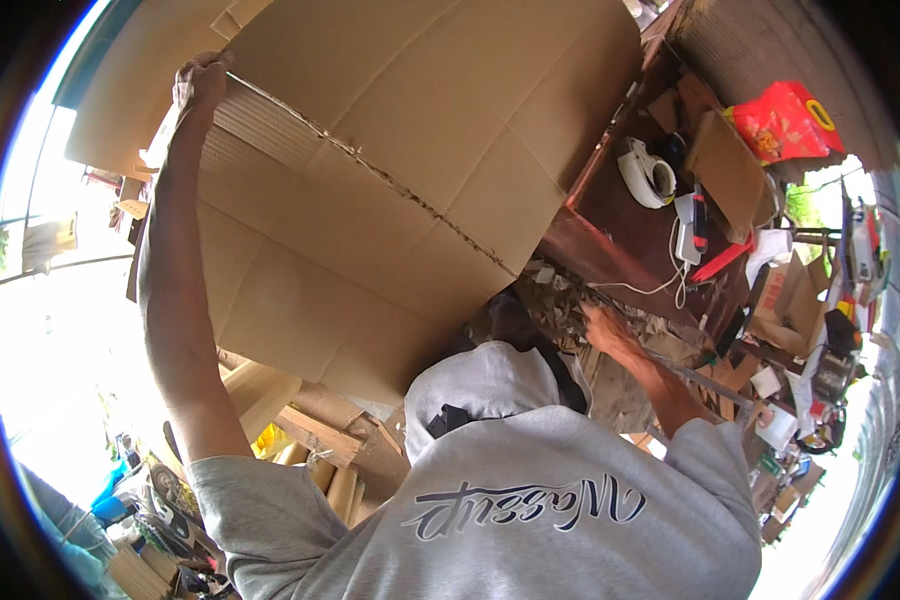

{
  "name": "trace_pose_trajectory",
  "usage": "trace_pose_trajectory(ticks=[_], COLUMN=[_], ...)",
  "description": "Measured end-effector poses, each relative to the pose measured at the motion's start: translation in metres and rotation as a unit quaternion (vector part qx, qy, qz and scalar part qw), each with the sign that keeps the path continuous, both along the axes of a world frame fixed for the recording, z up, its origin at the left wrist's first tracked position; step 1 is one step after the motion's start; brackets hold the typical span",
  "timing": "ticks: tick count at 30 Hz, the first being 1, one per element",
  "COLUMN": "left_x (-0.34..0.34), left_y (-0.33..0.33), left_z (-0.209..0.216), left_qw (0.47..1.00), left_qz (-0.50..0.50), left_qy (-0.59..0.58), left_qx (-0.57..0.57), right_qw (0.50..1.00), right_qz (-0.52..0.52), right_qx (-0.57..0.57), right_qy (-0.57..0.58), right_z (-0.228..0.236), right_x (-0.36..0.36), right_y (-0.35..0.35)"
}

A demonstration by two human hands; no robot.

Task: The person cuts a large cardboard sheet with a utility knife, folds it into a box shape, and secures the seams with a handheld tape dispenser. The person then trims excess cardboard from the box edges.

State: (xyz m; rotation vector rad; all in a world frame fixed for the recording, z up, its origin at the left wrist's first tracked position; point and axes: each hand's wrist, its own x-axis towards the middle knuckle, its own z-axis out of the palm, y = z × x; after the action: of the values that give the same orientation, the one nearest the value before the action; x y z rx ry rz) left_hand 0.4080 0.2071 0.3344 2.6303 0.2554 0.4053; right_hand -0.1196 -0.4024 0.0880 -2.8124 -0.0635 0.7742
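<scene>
A large brown cardboard sheet [440,90] fills the upper middle. A ragged edge crosses it from my left hand down to its lower right corner, and a second cardboard panel [300,260] with fold creases lies on the near side of that edge. My left hand [202,82] is closed on the cardboard at the far left end of the ragged edge, arm stretched out. Right of the cardboard's lower corner and apart from it is my right hand [610,332], low over scraps [555,300]. Its fingers look curled; what they hold, if anything, is too small to make out.
To the right stands a dark red table [620,240] with a white tape roll [645,175], a white power strip [686,232] and its cable. A red bag [785,122] sits behind. Wooden boards [320,435] lie at lower left; mixed clutter lines the right side.
</scene>
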Motion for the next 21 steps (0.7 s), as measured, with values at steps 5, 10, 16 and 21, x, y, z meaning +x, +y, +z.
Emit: trace_pose_trajectory(ticks=[5, 10, 16, 21], left_x=[-0.003, 0.003, 0.001, -0.009], left_y=[0.009, 0.009, 0.009, 0.005], left_z=[0.004, 0.012, 0.013, 0.018], left_qw=[1.000, 0.999, 0.999, 0.999], left_qz=[0.000, -0.011, -0.018, -0.033], left_qy=[-0.003, 0.041, 0.028, -0.009], left_qx=[0.011, 0.005, -0.016, 0.003], right_qw=[0.949, 0.906, 0.894, 0.901], right_qz=[-0.003, 0.064, 0.113, 0.132], right_qx=[0.245, 0.296, 0.285, 0.267], right_qy=[-0.197, -0.295, -0.327, -0.314], right_z=[0.115, 0.127, 0.123, 0.121], right_x=[0.076, 0.134, 0.180, 0.192], right_y=[0.115, 0.175, 0.201, 0.206])
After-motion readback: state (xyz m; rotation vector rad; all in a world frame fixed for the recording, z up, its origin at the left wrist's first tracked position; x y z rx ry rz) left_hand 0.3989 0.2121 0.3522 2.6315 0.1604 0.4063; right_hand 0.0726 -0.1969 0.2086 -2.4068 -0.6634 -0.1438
